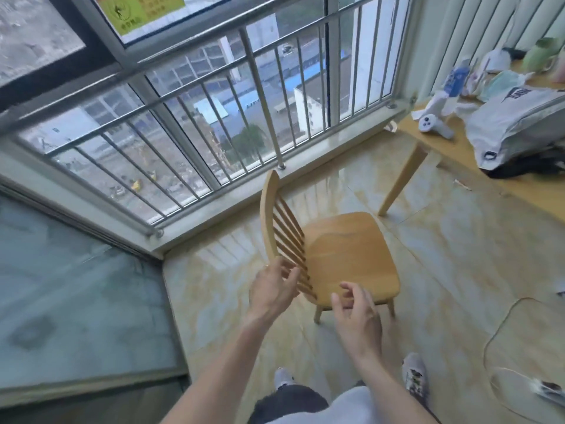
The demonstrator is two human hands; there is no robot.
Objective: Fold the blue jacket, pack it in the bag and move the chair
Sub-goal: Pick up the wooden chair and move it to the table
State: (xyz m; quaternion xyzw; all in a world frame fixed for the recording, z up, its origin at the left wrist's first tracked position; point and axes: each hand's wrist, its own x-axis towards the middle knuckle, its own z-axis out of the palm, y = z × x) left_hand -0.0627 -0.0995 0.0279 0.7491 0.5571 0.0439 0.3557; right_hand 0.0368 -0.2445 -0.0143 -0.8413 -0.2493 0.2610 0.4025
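A light wooden chair with a slatted back stands on the tiled floor near the window railing, its seat facing right. My left hand hovers open just at the near end of the chair's backrest, fingers spread, not gripping it. My right hand is open in front of the seat's near edge, holding nothing. A grey and white bag lies on the wooden table at the right. No blue jacket is visible.
The wooden table at right carries a white controller, cups and small items; one table leg slants down near the chair. A metal railing and window line the far side. A glass panel is at left. My shoes stand below.
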